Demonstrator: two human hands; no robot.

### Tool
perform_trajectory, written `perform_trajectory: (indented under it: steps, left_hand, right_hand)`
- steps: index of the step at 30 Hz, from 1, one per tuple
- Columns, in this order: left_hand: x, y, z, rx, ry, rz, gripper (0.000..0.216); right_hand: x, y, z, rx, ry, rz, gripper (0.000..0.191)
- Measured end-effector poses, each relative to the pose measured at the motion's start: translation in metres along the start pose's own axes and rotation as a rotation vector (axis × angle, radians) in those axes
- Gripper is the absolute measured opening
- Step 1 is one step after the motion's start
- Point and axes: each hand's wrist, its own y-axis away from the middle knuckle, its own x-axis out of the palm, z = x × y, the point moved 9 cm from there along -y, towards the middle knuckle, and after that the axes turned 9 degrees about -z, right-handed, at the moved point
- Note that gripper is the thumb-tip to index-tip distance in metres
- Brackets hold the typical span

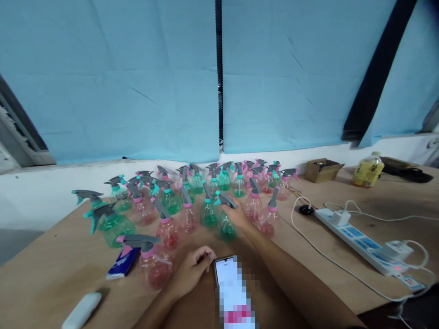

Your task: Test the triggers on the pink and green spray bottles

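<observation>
My right hand is closed around the neck of a green spray bottle with a grey and turquoise trigger head. The bottle stands upright among other spray bottles. A second green spray bottle is just left of it, and a pink spray bottle stands behind my wrist. My left hand lies on the table with loosely curled fingers and nothing visible in them. Right beside its fingertips is a phone with a lit, partly blurred screen. A pink spray bottle stands close to its left.
Several more pink and green spray bottles fill the back of the table. At left are a blue packet and a white case. On the right lie a power strip with cables, a cardboard box and a drink bottle.
</observation>
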Motion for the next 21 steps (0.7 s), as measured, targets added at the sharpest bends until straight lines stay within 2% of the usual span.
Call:
perform_trajectory:
  steps: [4, 6, 8, 14, 21]
  left_hand:
    - [0.0, -0.001, -0.001, 0.016, -0.02, -0.011, 0.039]
    - [-0.001, -0.001, -0.001, 0.018, -0.023, -0.014, 0.039]
    - [-0.001, -0.001, 0.0, 0.015, -0.02, -0.009, 0.039]
    - [-0.001, 0.0, 0.002, -0.004, 0.0, -0.012, 0.039]
    - [-0.002, 0.0, -0.002, 0.025, -0.012, -0.024, 0.04]
  right_hand:
    - [0.03, 0.013, 0.005, 0.128, -0.176, 0.36, 0.034]
    - [0.039, 0.019, 0.011, 0.161, -0.247, 0.463, 0.035]
    - [0.042, 0.021, 0.015, 0.173, -0.285, 0.485, 0.03]
    - [0.044, 0.02, 0.01, 0.252, -0.308, 0.433, 0.015]
    - [0.042, 0.021, 0.021, 0.146, -0.246, 0.457, 0.027]
